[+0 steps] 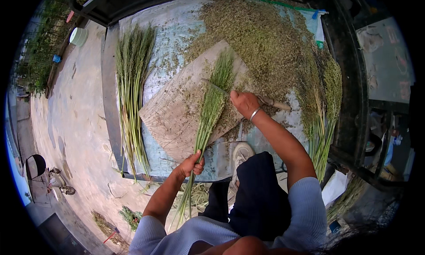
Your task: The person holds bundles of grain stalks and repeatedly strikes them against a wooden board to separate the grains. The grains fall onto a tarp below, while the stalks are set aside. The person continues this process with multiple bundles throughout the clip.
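Observation:
My left hand (191, 164) is closed round the lower stems of a bundle of green stalks (211, 105). Its bushy seed heads lie across a wooden board (164, 115) set at an angle, and the cut ends hang toward me. Above the board, my right hand (245, 103) is closed on a tool with a thin metal blade (215, 86), which rests across the seed heads. A wooden handle (279, 104) shows behind that wrist; whether it belongs to the same blade I cannot tell. Loose seeds and husks are scattered over the board.
A pale sheet (166, 47) covers the flat bed under the board. A heap of threshed seed (261, 42) spreads at the far side. More stalks (133, 100) lie at left, and another bundle (325, 109) at right beside the dark metal frame (349, 86). My shoe (242, 155) is on the sheet's near part.

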`<state>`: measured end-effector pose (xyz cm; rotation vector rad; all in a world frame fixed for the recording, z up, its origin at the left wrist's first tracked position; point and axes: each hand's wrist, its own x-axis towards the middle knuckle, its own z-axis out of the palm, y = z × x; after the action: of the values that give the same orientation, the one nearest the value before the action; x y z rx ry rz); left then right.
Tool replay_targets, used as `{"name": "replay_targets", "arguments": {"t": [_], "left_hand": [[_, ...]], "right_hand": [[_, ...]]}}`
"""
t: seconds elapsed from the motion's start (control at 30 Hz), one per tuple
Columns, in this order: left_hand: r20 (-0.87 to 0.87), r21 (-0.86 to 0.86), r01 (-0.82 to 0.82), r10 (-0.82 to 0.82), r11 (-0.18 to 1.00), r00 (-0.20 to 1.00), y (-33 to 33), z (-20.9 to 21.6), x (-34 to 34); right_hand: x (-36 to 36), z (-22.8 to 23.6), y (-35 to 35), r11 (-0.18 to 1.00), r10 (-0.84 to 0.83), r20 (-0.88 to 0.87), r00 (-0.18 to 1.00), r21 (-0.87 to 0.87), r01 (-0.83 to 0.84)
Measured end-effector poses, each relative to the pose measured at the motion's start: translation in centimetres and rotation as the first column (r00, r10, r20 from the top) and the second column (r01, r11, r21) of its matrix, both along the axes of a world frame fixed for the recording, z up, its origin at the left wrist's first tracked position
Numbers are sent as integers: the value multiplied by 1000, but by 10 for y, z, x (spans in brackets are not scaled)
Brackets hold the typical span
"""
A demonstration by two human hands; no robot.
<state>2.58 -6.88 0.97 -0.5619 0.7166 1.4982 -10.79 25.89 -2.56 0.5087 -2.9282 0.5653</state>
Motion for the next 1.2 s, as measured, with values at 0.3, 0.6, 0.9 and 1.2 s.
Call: {"name": "replay_targets", "arguments": {"t": [0.3,0.6,0.9,1.2], "left_hand": [[-602,-778,-174,-636,603,483,-1,1,-8],[-283,-948,-220,-929,232,239,3,25,-27],[-214,-962,-213,-954,168,212,-2,22,-27],[-189,-941,-309,-972,138,143,-7,9,-28]], "right_hand": [[-8,99,-35,993,-96,3,995,-62,96],[28,40,24,979,-139,87,986,161,124],[45,104,-28,998,-3,52,999,-69,7],[4,50,43,950,-240,175,955,247,193]]}}
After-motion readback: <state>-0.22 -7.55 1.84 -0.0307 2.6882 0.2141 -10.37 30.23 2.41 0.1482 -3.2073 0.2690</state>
